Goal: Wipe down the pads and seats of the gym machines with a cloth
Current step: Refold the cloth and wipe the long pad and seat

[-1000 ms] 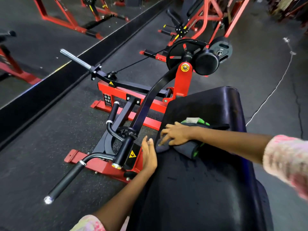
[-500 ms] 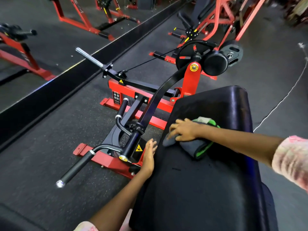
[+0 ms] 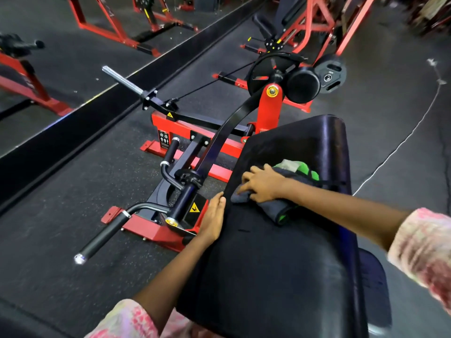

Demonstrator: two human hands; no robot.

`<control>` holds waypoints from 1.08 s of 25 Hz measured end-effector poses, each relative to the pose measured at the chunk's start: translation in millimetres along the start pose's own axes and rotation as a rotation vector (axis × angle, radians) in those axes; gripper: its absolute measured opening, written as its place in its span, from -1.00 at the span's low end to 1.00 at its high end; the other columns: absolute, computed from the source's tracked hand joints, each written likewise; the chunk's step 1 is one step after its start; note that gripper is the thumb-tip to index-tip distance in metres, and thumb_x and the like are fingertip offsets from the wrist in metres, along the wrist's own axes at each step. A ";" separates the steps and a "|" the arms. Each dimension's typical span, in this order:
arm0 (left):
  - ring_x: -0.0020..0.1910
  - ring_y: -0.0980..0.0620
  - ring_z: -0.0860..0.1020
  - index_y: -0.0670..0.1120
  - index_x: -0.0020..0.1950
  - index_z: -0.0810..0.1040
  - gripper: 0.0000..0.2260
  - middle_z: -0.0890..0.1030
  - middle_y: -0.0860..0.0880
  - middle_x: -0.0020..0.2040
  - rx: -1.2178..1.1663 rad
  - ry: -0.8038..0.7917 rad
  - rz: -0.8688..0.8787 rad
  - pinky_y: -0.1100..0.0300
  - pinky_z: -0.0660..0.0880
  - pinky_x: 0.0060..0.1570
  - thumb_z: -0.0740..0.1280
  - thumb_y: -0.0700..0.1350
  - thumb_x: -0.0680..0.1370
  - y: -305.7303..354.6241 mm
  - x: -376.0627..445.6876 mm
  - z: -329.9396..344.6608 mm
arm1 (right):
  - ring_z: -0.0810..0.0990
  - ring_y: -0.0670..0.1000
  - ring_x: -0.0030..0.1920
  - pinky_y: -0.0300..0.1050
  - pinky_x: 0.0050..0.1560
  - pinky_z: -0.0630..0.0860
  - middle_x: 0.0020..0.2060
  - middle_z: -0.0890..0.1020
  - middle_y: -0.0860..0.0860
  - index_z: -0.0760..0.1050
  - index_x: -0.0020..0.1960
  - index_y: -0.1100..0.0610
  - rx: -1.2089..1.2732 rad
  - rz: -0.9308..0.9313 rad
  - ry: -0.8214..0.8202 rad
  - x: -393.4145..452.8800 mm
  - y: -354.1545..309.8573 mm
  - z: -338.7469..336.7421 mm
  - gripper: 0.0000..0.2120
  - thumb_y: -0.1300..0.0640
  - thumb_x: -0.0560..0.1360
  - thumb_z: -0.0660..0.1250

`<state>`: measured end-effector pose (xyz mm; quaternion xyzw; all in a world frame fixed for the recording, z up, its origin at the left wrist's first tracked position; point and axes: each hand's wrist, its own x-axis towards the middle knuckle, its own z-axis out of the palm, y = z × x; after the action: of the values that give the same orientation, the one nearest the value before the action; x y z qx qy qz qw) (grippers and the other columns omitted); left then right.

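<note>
Nearest the camera: two forearms in pink-and-white patterned sleeves (image 3: 424,252) reach forward over a long black pad (image 3: 268,276) that slopes away from the viewer.

Left hand (image 3: 213,219) lies flat along the pad's left edge, fingers straight and together, palm against the side; it holds nothing.

Right hand (image 3: 262,185) sits further up the pad, palm down on a dark grey cloth (image 3: 275,207) with bright green trim. Fingers are spread and only slightly bent, pressing the cloth onto the pad surface rather than gripping it. The cloth is bunched, near the pad's left edge, about midway along its length; part of it shows beyond the wrist.

Left of the pad, low down: a black handle bar (image 3: 102,237) with a chrome end cap, on a red base frame (image 3: 156,230) carrying a yellow warning sticker (image 3: 194,208).

Beyond: a curved black arm (image 3: 229,128) rises to a red pivot post (image 3: 269,108); a round black roller pad (image 3: 302,85) sits just right of it, a black weight plate (image 3: 329,74) behind. A chrome weight peg (image 3: 122,80) juts left.

Far: more red machine frames (image 3: 324,23) on dark rubber floor (image 3: 61,186); a white cord (image 3: 400,145) trails across the floor at right.
</note>
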<state>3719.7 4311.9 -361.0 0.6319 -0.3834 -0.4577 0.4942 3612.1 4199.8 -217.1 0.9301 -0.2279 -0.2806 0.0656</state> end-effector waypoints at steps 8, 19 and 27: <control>0.42 0.05 0.26 -0.15 0.43 0.30 -0.58 0.31 -0.07 0.43 0.151 -0.040 0.018 0.13 0.11 0.45 0.00 0.02 0.65 9.7 -3.8 0.4 | 0.30 0.01 0.23 -0.08 0.00 0.23 0.30 0.38 -0.11 0.34 0.36 -0.25 0.023 0.047 0.022 -65.9 29.6 -7.8 -0.60 0.00 0.54 0.18; 0.44 0.01 0.23 -0.16 0.45 0.26 -0.59 0.26 -0.09 0.45 0.276 -0.057 0.033 0.12 0.10 0.45 0.02 0.00 0.65 14.3 -9.0 0.3 | 0.35 0.03 0.18 -0.05 -0.03 0.22 0.23 0.47 -0.11 0.46 0.27 -0.24 0.135 0.191 0.262 -132.7 18.8 5.5 -0.58 -0.04 0.47 0.08; 0.45 -0.01 0.22 -0.14 0.45 0.26 -0.57 0.23 -0.11 0.46 0.312 -0.080 0.018 0.16 0.08 0.43 0.03 0.03 0.65 10.1 -4.0 0.2 | 0.36 0.00 0.05 -0.01 -0.07 0.31 0.13 0.54 -0.07 0.52 0.19 -0.19 0.291 -0.064 0.332 -215.7 -53.8 25.7 -0.59 -0.05 0.38 0.17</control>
<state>3718.0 4313.4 -350.4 0.6788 -0.4747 -0.4131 0.3785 3459.4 4347.1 -145.8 0.9699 -0.2226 -0.0897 -0.0417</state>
